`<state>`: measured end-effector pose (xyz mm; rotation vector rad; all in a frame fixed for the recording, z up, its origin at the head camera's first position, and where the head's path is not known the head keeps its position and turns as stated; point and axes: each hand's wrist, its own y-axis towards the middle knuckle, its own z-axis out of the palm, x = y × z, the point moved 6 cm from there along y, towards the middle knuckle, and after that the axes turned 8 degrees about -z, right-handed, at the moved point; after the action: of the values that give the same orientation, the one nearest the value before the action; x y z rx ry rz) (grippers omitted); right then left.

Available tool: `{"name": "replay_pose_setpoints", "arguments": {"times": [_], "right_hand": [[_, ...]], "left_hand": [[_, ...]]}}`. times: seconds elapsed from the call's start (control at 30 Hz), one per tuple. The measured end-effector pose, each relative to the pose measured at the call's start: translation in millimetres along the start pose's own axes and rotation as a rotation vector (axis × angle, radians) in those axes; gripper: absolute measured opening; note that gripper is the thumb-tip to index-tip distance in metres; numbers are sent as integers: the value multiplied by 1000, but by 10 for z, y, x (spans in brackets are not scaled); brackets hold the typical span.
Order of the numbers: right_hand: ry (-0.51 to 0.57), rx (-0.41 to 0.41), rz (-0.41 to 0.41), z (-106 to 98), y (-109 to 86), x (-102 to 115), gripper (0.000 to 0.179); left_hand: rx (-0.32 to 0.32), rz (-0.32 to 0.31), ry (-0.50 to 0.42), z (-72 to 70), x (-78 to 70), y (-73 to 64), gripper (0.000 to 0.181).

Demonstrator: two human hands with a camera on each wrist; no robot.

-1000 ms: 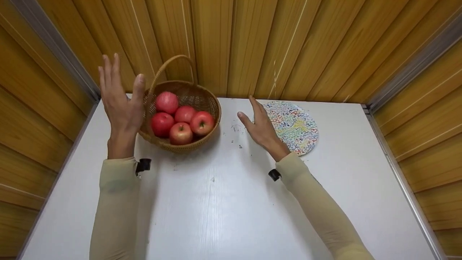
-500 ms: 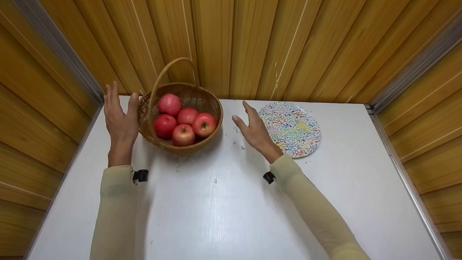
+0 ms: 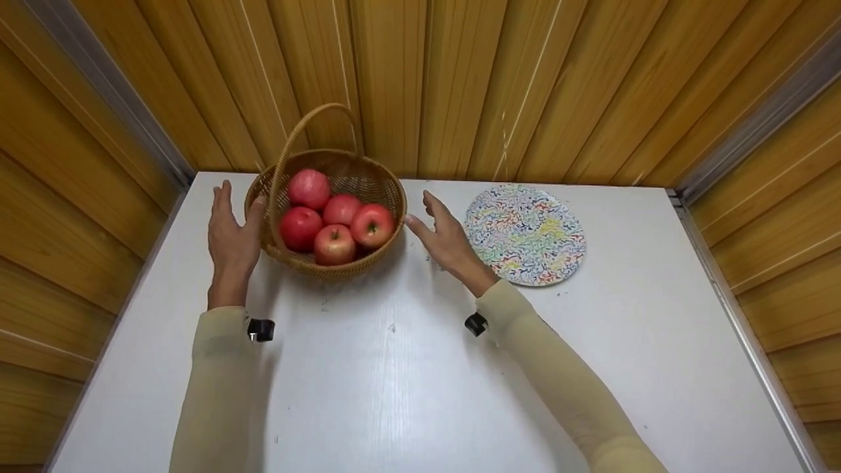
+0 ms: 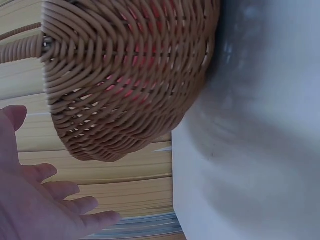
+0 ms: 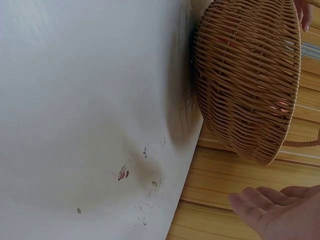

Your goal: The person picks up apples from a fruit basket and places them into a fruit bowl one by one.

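Observation:
A brown wicker basket (image 3: 315, 268) with a tall arched handle stands at the back left of the white table, several red apples (image 3: 301, 228) inside it. My left hand (image 3: 234, 244) is held at the basket's left side, fingers straight, its thumb overlapping the rim in the head view. In the left wrist view, a gap shows between that hand (image 4: 40, 200) and the woven wall. To the right of the basket, my right hand (image 3: 447, 243) has its fingers extended and its thumb tip near the rim. The right wrist view shows this hand (image 5: 285, 210) apart from the basket (image 5: 245, 75).
A round plate (image 3: 525, 236) with a multicoloured squiggle pattern lies right of my right hand. Wood-panelled walls (image 3: 453, 85) close off the back and both sides of the white table (image 3: 381, 394). Small dark marks (image 5: 123, 172) spot the tabletop near the basket.
My left hand has come down and right toward the basket's left side. My right hand has shifted left, away from the plate and closer to the basket's right rim.

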<state>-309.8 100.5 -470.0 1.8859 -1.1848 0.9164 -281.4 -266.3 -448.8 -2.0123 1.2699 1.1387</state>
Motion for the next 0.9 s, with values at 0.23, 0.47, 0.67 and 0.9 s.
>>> {"name": "replay_pose_setpoints", "arguments": {"times": [0.23,0.47,0.67,0.9], "right_hand": [[35,14,17,82,24,-35,86],[91,-2,11,148,55,-76,82],[130,-3,30,220,59,-107,81],[147,0,15,294,53,-130,75]], "left_hand": [[23,-36,4,20,84,2,81],[23,-21,28,59,122,23,69],[7,-10,-15,78,145,41,57],[37,-35,-82,36,197,33,51]]}}
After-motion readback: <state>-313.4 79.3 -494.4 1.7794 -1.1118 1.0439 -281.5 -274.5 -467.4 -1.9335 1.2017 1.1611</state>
